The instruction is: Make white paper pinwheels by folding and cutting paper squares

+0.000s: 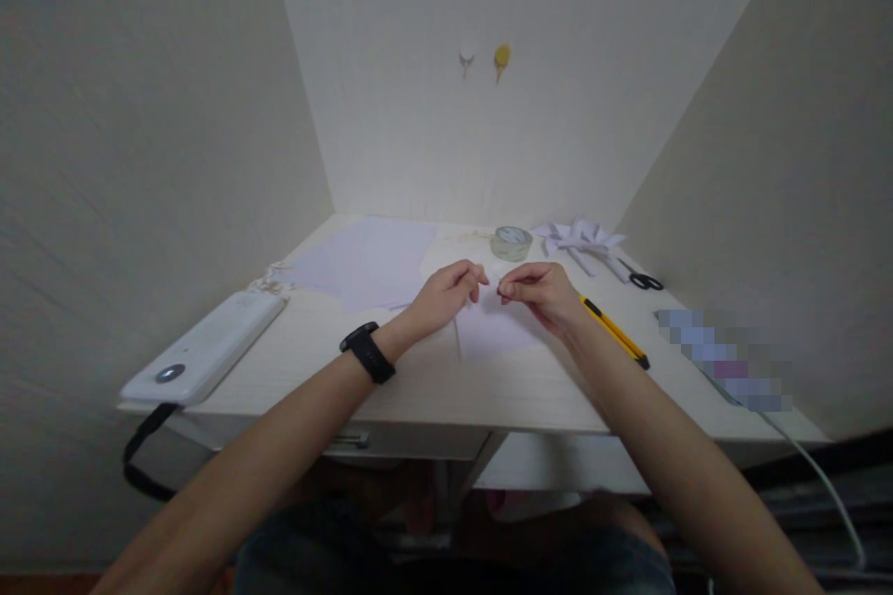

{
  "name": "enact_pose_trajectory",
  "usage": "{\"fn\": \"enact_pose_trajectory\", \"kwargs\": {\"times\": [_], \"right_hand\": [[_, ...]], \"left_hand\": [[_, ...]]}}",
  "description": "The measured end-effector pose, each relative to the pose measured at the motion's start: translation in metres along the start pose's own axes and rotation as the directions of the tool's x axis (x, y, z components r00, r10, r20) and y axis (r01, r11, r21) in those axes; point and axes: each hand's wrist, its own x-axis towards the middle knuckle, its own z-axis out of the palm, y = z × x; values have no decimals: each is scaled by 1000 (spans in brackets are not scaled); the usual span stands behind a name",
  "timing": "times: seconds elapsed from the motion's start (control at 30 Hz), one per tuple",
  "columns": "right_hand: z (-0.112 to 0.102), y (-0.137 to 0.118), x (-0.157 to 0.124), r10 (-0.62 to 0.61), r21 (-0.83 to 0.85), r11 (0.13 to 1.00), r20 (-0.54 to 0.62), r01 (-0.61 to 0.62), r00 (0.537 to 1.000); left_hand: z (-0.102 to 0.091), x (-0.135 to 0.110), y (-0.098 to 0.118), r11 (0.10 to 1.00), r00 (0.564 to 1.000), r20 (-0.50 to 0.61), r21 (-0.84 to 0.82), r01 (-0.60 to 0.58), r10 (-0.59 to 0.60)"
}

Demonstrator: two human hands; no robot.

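My left hand (446,293) and my right hand (540,291) meet over the middle of a pale wooden desk (433,386). Both pinch with thumb and fingertips, a few centimetres apart. What lies between the fingertips is too small and pale to name. Under the hands lies a white sheet of paper (499,330). A black band (367,352) sits on my left wrist.
A stack of white sheets (363,265) lies at the back left, a roll of clear tape (511,243) behind the hands. Folded paper shapes (582,239), black scissors (646,280) and a yellow utility knife (614,331) are at the right. A white device (202,349) rests on the left edge.
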Motion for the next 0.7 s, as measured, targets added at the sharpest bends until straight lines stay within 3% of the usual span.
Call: {"fn": "enact_pose_trajectory", "kwargs": {"times": [0.1, 0.13, 0.2, 0.27, 0.33, 0.43, 0.5, 0.6, 0.7], "right_hand": [[-22, 11, 3, -36, -142, 990, -179, 10, 983], [-29, 16, 3, -35, -195, 981, -216, -8, 976], [-42, 27, 3, -77, -322, 947, -271, -15, 960], [-51, 36, 3, -125, -420, 907, -311, -19, 942], [-56, 41, 3, -163, -482, 876, -338, -22, 927], [-60, 44, 5, -185, -521, 853, -375, -41, 909], [-62, 45, 6, -175, -536, 841, -396, -72, 901], [-64, 47, 5, -101, -497, 860, -392, -119, 914], [-61, 45, 2, 31, -342, 929, -314, -144, 949]], "left_hand": [[-7, -3, 4, 939, 983, -173, 343, -3, 67], [-7, -6, 8, 891, 983, -153, 454, -23, 103], [1, -12, 17, 779, 987, 34, 610, -145, 157], [18, -18, 25, 678, 944, 275, 660, -323, 182], [39, -22, 31, 597, 891, 414, 673, -437, 185], [64, -22, 32, 560, 888, 444, 708, -430, 121], [71, -20, 32, 552, 893, 443, 727, -408, 76], [69, -20, 32, 535, 897, 442, 753, -383, 20], [62, -23, 32, 537, 901, 434, 757, -372, 12]]}}
